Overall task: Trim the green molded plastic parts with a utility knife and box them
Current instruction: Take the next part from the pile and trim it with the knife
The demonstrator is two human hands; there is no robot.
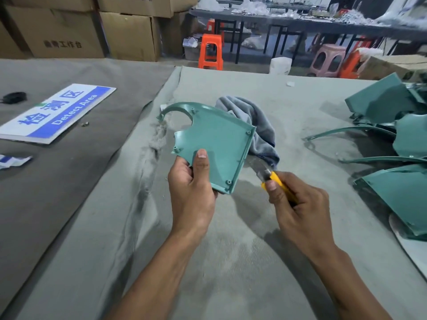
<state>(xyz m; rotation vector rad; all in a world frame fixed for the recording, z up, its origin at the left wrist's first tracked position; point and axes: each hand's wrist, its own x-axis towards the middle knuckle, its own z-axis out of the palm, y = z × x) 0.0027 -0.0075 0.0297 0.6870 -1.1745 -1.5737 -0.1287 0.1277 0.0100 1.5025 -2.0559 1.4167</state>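
My left hand (193, 188) grips a green molded plastic part (217, 137) by its lower left edge, thumb pressed on its inner face. The part is flat with a raised rim, small screw posts and a curved arm at its top left. My right hand (298, 204) holds a yellow utility knife (276, 179). Its blade (256, 163) is extended and lies against the part's right rim. Both are held above the cloth-covered table (231, 250).
A heap of several more green parts (392, 139) lies at the right edge. A grey rag (258, 125) sits behind the held part. A blue-and-white "Detect Area" sign (57, 112) lies at the left. Cardboard boxes (92, 31) and plastic stools (211, 50) stand beyond the table.
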